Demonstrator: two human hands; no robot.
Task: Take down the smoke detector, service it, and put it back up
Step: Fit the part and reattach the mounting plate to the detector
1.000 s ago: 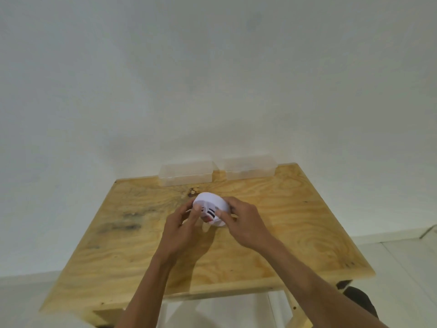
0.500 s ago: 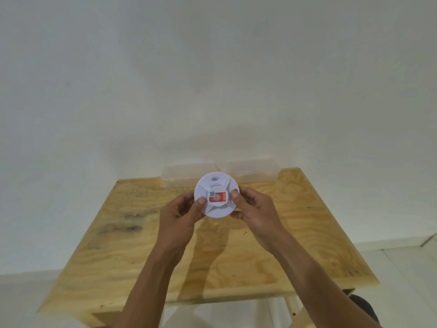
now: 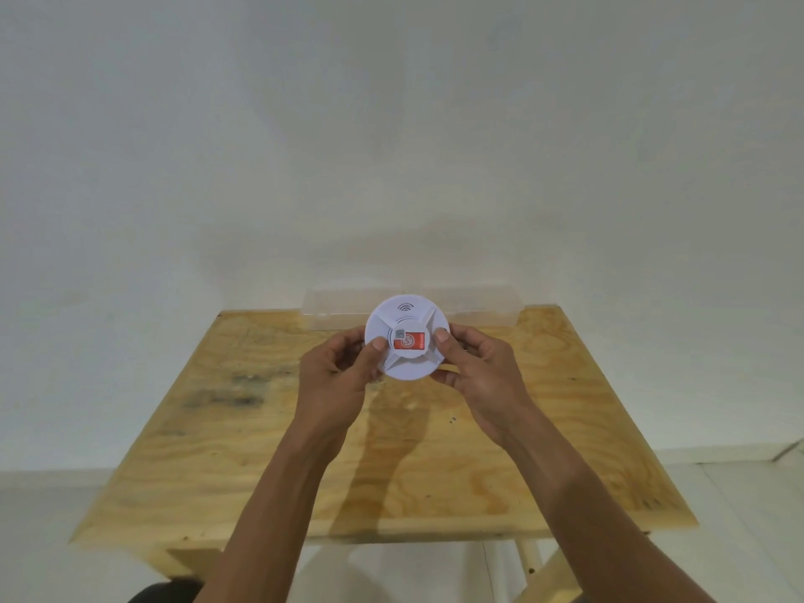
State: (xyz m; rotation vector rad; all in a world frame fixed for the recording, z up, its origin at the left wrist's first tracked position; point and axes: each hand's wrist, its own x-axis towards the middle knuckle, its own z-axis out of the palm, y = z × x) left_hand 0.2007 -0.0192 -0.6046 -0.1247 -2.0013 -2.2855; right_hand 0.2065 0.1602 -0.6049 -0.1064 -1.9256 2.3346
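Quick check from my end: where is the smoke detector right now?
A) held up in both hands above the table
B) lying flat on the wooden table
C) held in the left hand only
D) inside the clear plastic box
A: the smoke detector is gripped at its edges by the left hand and right hand, raised above the table.

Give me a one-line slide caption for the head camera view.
Both hands, left and right, hold a white smoke detector above a plywood table.
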